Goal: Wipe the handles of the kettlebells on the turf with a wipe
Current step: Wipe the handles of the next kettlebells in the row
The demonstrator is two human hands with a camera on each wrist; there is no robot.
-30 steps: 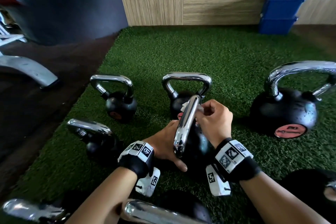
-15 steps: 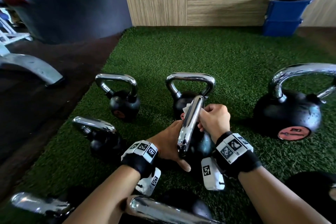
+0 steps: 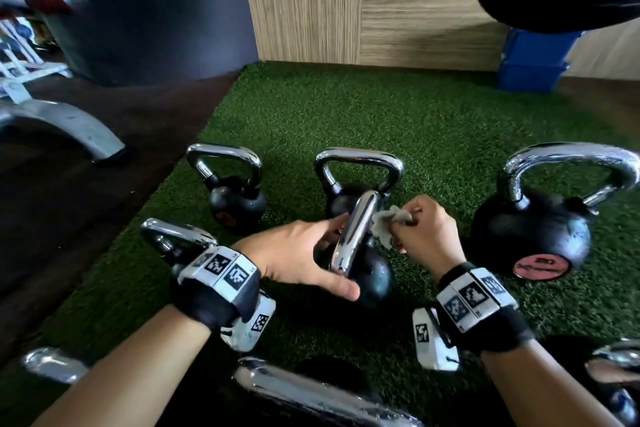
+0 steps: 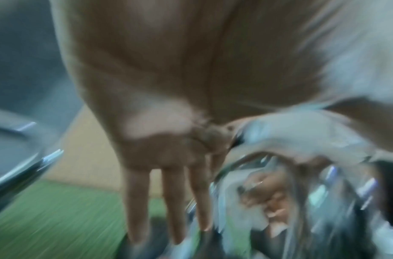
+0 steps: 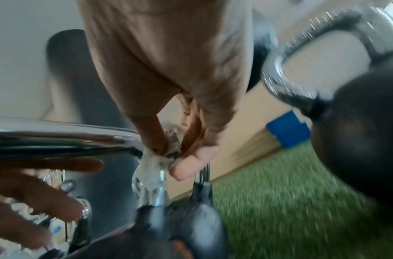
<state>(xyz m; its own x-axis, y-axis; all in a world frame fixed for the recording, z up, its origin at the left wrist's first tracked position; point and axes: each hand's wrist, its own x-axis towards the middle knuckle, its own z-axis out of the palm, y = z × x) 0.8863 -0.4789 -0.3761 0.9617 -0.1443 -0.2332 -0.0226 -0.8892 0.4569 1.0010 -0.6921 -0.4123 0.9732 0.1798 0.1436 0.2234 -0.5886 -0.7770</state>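
Observation:
The middle kettlebell (image 3: pixel 372 276) is a black ball with a chrome handle (image 3: pixel 353 236) that runs away from me. My left hand (image 3: pixel 322 253) lies against its left side with straight fingers (image 4: pixel 168 201) touching the handle and the thumb under the ball. My right hand (image 3: pixel 405 225) is just right of the handle and pinches a crumpled white wipe (image 3: pixel 386 222) between thumb and fingers. In the right wrist view the wipe (image 5: pixel 172 138) touches the far bend of the handle (image 5: pixel 69 138). The left wrist view is badly blurred.
Other chrome-handled kettlebells stand on the green turf (image 3: pixel 381 114): a small one (image 3: pixel 235 198) back left, one (image 3: pixel 358 163) right behind, a large one (image 3: pixel 533 229) right, one (image 3: pixel 176 236) near left. Another handle (image 3: pixel 311 392) lies below my wrists. Dark floor and a bench foot (image 3: pixel 65 128) left; a blue box (image 3: pixel 533 62) far right.
My right hand has come off the top of the handle to its right side, so the wipe now shows. My left hand has risen from the ball's side to touch the handle.

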